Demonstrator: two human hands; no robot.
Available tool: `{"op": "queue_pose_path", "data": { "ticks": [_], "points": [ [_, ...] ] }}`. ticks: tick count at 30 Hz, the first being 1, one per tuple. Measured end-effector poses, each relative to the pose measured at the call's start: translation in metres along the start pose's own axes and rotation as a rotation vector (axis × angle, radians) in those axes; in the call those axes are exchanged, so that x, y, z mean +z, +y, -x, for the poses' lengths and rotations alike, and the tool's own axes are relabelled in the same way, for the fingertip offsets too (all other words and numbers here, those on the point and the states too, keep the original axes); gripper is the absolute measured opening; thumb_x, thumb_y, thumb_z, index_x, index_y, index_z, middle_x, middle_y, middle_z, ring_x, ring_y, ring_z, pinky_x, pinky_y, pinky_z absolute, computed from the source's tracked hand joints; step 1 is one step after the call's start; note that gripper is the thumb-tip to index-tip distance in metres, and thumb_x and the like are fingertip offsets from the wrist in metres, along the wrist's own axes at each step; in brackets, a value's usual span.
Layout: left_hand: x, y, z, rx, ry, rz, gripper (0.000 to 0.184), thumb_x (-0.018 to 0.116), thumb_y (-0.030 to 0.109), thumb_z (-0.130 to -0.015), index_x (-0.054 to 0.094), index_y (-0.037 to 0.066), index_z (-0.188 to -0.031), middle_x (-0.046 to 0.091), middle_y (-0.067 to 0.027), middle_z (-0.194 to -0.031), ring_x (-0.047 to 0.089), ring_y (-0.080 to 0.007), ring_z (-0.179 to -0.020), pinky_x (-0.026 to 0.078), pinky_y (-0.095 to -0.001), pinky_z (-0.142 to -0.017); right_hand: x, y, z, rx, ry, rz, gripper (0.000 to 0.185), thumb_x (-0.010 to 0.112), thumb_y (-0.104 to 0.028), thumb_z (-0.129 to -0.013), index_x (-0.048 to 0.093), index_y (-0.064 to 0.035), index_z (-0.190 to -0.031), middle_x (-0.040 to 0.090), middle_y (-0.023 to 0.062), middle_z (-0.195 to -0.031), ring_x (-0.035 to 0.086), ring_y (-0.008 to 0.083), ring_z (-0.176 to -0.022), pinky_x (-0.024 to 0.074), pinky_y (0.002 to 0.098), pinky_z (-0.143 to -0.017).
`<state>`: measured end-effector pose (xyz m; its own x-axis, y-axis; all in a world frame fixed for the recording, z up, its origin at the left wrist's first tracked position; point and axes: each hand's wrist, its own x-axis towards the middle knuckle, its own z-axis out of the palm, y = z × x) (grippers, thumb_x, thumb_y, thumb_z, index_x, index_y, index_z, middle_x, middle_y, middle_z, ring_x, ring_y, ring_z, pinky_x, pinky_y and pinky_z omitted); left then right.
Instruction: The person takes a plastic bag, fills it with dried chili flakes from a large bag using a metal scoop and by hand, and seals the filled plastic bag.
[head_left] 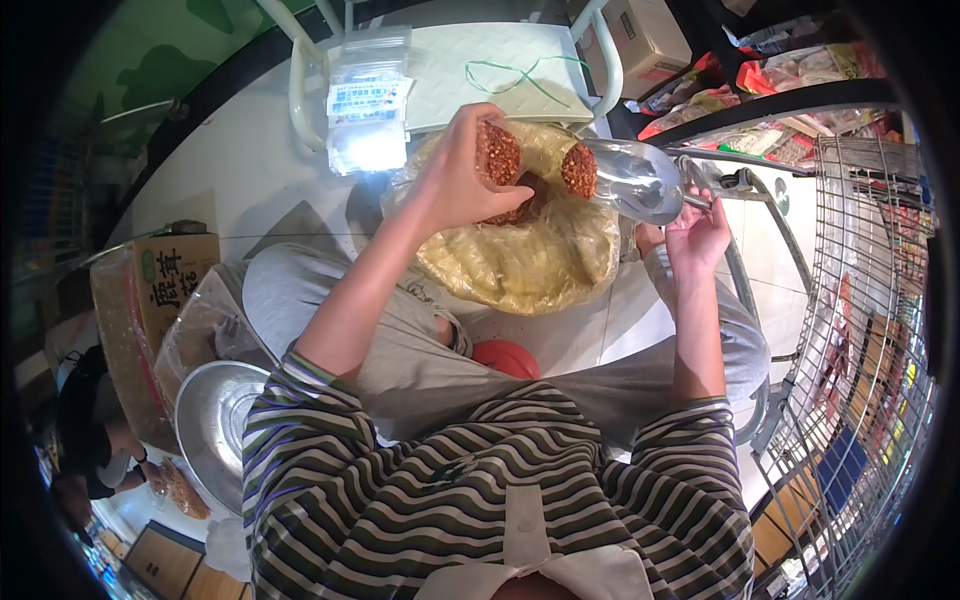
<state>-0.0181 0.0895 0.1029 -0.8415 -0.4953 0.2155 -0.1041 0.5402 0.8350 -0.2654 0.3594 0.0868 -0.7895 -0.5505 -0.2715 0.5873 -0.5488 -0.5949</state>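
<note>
My left hand (460, 175) is closed around what looks like a small clear bag of red chili flakes (500, 150), held over a large yellowish plastic sack (520, 268). My right hand (698, 238) grips the handle of a shiny metal scoop (632, 178). At the scoop's left end, close to the small bag, lies a heap of chili flakes (578, 172). The sack's mouth is spread wide, and more dark red flakes show under my left hand. The small bag's rim is hard to make out.
Beyond the sack stands a pale chair (440, 75) bearing a stack of clear plastic bags (368, 105) and a green string (525, 85). A metal basin (222, 425) and cardboard box (170, 275) are at left. A wire rack (860, 270) stands at right. Another person's hand (150, 470) shows lower left.
</note>
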Motion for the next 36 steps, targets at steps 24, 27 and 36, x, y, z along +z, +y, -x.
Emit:
{"op": "queue_pose_path", "data": {
  "ticks": [24,27,36],
  "points": [
    [-0.024,0.015,0.009,0.091,0.159,0.534,0.084,0.085,-0.004,-0.063,0.037,0.008,-0.131,0.054,-0.0095,-0.117,0.056,-0.0223,-0.114,0.046,-0.0355,-0.098,0.001,0.153,0.033,-0.137,-0.475,1.447,0.02,0.057,-0.01,-0.095,0.058,0.0006,-0.111,0.066,0.0174,-0.099,0.065,0.0253,-0.08,0.0511,0.0364,-0.074],
    [-0.027,0.014,0.008,0.113,0.13,0.589,0.083,0.082,-0.004,-0.064,0.037,0.007,-0.133,0.054,-0.01,-0.118,0.055,-0.0248,-0.12,0.046,-0.035,-0.097,-0.026,0.169,0.027,0.0,-0.605,1.597,0.024,0.057,-0.01,-0.091,0.062,-0.0001,-0.112,0.066,0.0212,-0.104,0.064,0.0343,-0.086,0.0515,0.0414,-0.081],
    [-0.026,0.031,0.003,0.055,0.174,0.735,0.076,0.074,0.002,-0.072,0.033,0.006,-0.136,0.052,-0.0122,-0.119,0.054,-0.0297,-0.121,0.045,-0.0432,-0.105,0.042,0.163,0.064,0.093,-0.425,1.21,0.033,0.049,-0.026,-0.099,0.065,0.0022,-0.109,0.071,0.018,-0.093,0.069,0.0298,-0.09,0.0539,0.0373,-0.081]
  ]
}}
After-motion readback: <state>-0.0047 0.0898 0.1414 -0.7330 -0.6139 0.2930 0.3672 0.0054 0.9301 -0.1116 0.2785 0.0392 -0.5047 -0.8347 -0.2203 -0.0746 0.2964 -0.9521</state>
